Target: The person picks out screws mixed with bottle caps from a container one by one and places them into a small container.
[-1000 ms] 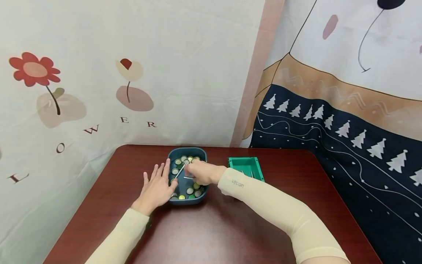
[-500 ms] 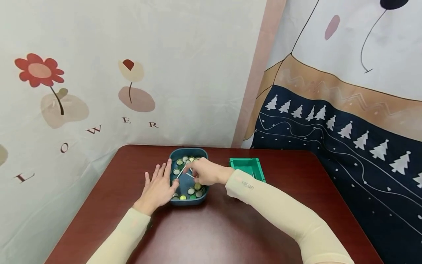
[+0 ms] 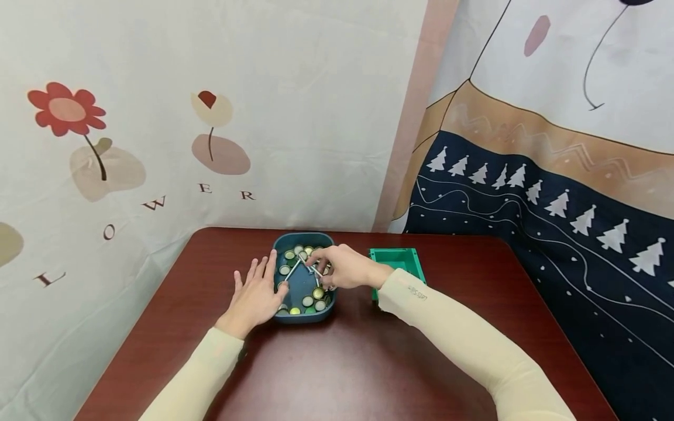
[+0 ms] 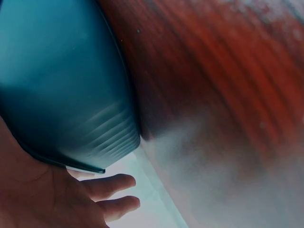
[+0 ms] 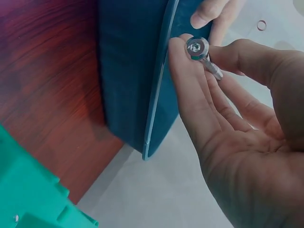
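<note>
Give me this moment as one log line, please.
left hand: touches blue rounded plastic tray | right hand: pinches silver metal bolt over tray

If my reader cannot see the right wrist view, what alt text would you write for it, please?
The right hand pinches a silver bolt with a round, socketed head, beside the rim of a blue bin. Part of the left hand shows at the top; a green tray and a reddish-brown table appear at the left.

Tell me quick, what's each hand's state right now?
Left hand: open, touching the blue bin.
Right hand: closed, holding a hex-socket bolt.
</note>
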The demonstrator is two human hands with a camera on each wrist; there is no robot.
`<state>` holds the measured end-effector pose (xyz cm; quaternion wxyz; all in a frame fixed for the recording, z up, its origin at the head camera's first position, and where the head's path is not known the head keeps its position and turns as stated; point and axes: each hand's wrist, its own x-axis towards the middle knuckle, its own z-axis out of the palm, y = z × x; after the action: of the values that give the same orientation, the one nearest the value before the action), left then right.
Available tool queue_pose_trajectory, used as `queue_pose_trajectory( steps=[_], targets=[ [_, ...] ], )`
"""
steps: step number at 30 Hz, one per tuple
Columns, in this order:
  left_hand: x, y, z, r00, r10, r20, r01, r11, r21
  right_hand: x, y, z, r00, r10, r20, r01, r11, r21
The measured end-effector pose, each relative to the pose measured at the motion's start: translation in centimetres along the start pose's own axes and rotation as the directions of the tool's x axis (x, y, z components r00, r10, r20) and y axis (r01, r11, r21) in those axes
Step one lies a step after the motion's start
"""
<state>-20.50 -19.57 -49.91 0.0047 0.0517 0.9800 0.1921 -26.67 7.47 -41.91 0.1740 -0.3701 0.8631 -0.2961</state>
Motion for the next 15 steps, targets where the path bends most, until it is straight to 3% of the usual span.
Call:
queue_pose_trajectory(
  steps=[5, 15],
  targets=[
    [0.1, -0.1, 0.1, 1.0, -0.003, -0.001, 0.003, 1.0, -0.013, -0.8, 0.3, -0.6, 1.0, 0.006, 0.006, -0.006, 0.996, 0.089],
    [0.1, -0.2, 0.2, 1.0, 0.002, -0.016, -0.002, 1.0, -0.003, -2.6, 1.3, -1.9, 0.999, 0.029, -0.037, -0.024, 0.989, 0.145]
  ],
)
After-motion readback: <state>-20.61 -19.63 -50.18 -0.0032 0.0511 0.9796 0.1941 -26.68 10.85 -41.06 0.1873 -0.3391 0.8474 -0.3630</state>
